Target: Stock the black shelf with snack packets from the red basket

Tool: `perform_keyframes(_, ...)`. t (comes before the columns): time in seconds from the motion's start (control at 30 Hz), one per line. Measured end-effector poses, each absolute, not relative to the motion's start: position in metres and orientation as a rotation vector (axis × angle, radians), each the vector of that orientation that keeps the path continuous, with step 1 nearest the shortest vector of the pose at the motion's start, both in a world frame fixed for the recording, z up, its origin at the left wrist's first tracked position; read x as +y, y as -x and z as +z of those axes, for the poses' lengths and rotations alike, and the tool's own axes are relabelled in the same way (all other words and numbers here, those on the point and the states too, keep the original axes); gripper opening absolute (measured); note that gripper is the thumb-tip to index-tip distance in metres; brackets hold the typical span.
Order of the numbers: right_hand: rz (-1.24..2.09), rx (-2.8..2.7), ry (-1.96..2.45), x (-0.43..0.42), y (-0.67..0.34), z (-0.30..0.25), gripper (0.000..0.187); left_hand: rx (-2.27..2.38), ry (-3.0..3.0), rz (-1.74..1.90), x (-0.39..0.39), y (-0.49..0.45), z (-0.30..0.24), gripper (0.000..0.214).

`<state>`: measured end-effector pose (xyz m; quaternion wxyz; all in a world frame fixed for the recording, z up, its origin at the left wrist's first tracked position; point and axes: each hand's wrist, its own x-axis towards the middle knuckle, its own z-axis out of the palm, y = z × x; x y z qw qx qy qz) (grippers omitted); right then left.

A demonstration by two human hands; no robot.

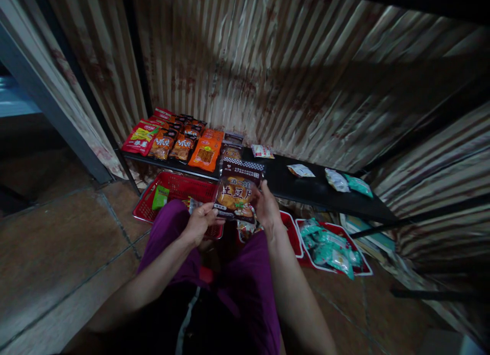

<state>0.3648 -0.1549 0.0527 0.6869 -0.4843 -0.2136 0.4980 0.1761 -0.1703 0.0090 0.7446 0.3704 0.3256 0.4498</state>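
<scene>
I hold a dark brown snack packet [238, 190] with a checkered top band between both hands, in front of a low black shelf [306, 189]. My left hand [200, 221] pinches its lower left corner. My right hand [267, 207] grips its right edge. Rows of red and orange snack packets [179, 140] lie on the shelf's left part. A red basket [174, 189] sits on the floor below my left hand, with a green packet [161, 196] inside.
A few loose packets [337, 180] lie on the shelf's right part. A red tray [363, 267] with teal packets [331, 245] rests on the tiled floor at right. Striped curtain fabric hangs behind. My knees in purple trousers are below.
</scene>
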Motion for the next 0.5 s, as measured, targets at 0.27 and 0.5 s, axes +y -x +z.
perform_keyframes(0.27, 1.218, -0.354, 1.087, -0.198, -0.333, 0.016, 0.035, 0.778, -0.685, 1.126, -0.160, -0.181, 0.002, 0.031)
perform_keyframes(0.5, 1.123, -0.176, 1.046, -0.197, -0.326, 0.015, 0.035, 0.795, -0.699, 1.073, -0.165, -0.183, -0.007, 0.030)
